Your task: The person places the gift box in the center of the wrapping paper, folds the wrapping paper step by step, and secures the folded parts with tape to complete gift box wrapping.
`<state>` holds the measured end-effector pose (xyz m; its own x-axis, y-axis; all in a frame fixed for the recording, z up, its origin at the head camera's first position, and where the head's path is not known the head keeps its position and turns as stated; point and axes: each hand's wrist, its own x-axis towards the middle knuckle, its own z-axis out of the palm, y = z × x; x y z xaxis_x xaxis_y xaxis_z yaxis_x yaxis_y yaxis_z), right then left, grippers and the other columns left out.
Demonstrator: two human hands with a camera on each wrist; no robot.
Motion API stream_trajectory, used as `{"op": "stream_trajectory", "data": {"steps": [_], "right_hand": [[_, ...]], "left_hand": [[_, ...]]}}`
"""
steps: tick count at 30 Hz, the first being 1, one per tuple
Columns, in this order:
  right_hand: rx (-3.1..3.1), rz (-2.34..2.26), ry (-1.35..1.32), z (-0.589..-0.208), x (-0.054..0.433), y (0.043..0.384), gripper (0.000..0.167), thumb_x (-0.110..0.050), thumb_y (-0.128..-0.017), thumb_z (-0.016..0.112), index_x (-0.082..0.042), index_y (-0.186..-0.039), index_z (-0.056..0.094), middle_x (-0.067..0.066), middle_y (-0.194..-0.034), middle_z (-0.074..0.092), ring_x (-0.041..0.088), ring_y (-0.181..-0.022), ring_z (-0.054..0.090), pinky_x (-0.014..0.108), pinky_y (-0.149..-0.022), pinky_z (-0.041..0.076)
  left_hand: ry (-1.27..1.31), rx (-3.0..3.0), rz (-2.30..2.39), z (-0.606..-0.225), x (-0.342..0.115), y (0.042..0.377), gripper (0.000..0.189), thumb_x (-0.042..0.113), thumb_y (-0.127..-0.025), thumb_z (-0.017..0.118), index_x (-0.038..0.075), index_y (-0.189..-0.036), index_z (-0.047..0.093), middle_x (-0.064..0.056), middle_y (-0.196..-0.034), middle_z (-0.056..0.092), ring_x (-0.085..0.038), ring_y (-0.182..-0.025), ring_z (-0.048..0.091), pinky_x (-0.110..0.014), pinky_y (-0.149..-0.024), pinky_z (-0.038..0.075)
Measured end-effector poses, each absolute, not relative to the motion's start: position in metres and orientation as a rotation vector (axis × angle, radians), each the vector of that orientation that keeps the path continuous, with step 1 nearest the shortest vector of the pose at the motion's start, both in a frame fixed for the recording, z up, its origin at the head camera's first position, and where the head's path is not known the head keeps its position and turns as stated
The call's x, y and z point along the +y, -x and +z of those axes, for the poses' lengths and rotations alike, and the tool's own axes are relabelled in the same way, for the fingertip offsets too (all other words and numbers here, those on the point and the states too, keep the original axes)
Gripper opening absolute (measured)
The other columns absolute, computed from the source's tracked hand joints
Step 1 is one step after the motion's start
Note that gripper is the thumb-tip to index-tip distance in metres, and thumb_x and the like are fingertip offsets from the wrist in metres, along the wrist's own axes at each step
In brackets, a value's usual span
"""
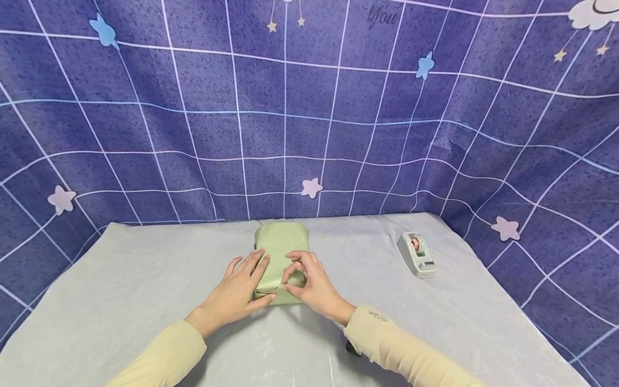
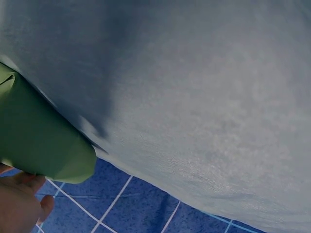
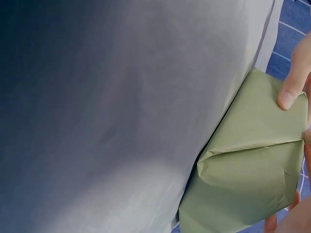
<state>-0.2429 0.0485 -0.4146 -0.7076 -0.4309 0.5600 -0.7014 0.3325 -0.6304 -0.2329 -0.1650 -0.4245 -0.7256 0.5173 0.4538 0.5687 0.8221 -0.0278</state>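
A parcel in matte green wrapping paper (image 1: 282, 242) lies lengthwise before me. My left hand (image 1: 237, 290) rests along its left side with fingers extended over the top. The left thumb (image 3: 287, 97) presses against the near end. At the near top edge my right hand (image 1: 311, 282) pinches the paper between thumb and index finger, the other fingers raised over the parcel. The right wrist view shows the parcel's folded end (image 3: 243, 160), with a crease running across it and a flap below. In the left wrist view the green side of the parcel (image 2: 48, 131) shows beside fingers.
A pale tape dispenser (image 1: 417, 255) with a roll of tape stands to the right on the grey-white cloth-covered table (image 1: 159, 269). Behind and along the sides hangs a blue curtain (image 1: 309, 129) with grid lines and stars. A small dark object (image 1: 353, 348) shows under the right sleeve.
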Motion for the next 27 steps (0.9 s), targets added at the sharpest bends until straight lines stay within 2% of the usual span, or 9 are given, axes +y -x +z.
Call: {"op": "stream_trajectory", "data": {"steps": [5, 8, 11, 15, 20, 23, 27], "right_hand": [[-2.268, 1.231, -1.088, -0.4155, 0.0484, 0.2445, 0.047, -0.005, -0.071, 0.075, -0.005, -0.109, 0.047, -0.007, -0.085, 0.067, 0.021, -0.114, 0.044, 0.041, -0.098, 0.029], [-2.241, 1.164, -1.129, -0.4155, 0.0483, 0.2448, 0.054, -0.004, -0.071, 0.074, -0.003, -0.116, 0.043, -0.006, -0.085, 0.066, 0.023, -0.113, 0.045, 0.041, -0.099, 0.028], [-2.236, 1.138, -1.143, -0.4151, 0.048, 0.2438, 0.062, -0.002, -0.071, 0.074, -0.001, -0.123, 0.04, -0.006, -0.085, 0.064, 0.018, -0.108, 0.046, 0.04, -0.098, 0.028], [-2.268, 1.133, -1.132, -0.4146, 0.0478, 0.2425, 0.063, -0.003, -0.072, 0.073, -0.002, -0.125, 0.04, -0.005, -0.088, 0.063, 0.014, -0.105, 0.045, 0.039, -0.097, 0.028], [-2.331, 1.125, -1.067, -0.4147, 0.0493, 0.243, 0.063, -0.009, -0.073, 0.074, -0.004, -0.126, 0.04, -0.001, -0.099, 0.058, 0.016, -0.103, 0.043, 0.036, -0.092, 0.031], [-2.35, 1.129, -1.032, -0.4145, 0.0508, 0.2444, 0.061, -0.012, -0.073, 0.076, -0.005, -0.123, 0.042, 0.001, -0.104, 0.056, 0.017, -0.102, 0.043, 0.034, -0.088, 0.031], [-2.333, 1.103, -1.047, -0.4142, 0.0515, 0.2452, 0.043, -0.012, -0.072, 0.076, -0.009, -0.106, 0.05, 0.0, -0.104, 0.054, 0.018, -0.101, 0.042, 0.033, -0.085, 0.031]], "left_hand": [[0.799, -2.581, -0.163, -0.4255, -0.1653, 0.2322, 0.08, 0.058, -0.081, 0.055, 0.002, -0.136, 0.039, -0.018, -0.142, 0.037, -0.031, -0.13, 0.036, -0.053, -0.103, 0.026], [0.793, -2.596, -0.171, -0.4255, -0.1655, 0.232, 0.08, 0.058, -0.082, 0.053, 0.003, -0.137, 0.038, -0.017, -0.143, 0.036, -0.03, -0.131, 0.035, -0.052, -0.104, 0.025], [0.793, -2.594, -0.177, -0.4251, -0.1654, 0.2316, 0.08, 0.058, -0.082, 0.053, 0.003, -0.137, 0.038, -0.017, -0.143, 0.036, -0.03, -0.131, 0.035, -0.052, -0.105, 0.024], [0.801, -2.571, -0.18, -0.4252, -0.1651, 0.2317, 0.08, 0.057, -0.081, 0.056, 0.002, -0.136, 0.039, -0.018, -0.141, 0.038, -0.031, -0.13, 0.037, -0.053, -0.103, 0.026], [0.804, -2.555, -0.177, -0.4258, -0.1648, 0.2323, 0.08, 0.057, -0.08, 0.057, 0.002, -0.136, 0.04, -0.018, -0.141, 0.039, -0.032, -0.129, 0.038, -0.053, -0.102, 0.028], [0.803, -2.551, -0.175, -0.4267, -0.165, 0.2331, 0.08, 0.057, -0.08, 0.056, 0.002, -0.135, 0.04, -0.019, -0.14, 0.039, -0.032, -0.129, 0.038, -0.053, -0.103, 0.026], [0.804, -2.554, -0.176, -0.4264, -0.1651, 0.233, 0.08, 0.057, -0.081, 0.056, 0.002, -0.135, 0.04, -0.019, -0.141, 0.038, -0.032, -0.129, 0.038, -0.052, -0.103, 0.025]]}}
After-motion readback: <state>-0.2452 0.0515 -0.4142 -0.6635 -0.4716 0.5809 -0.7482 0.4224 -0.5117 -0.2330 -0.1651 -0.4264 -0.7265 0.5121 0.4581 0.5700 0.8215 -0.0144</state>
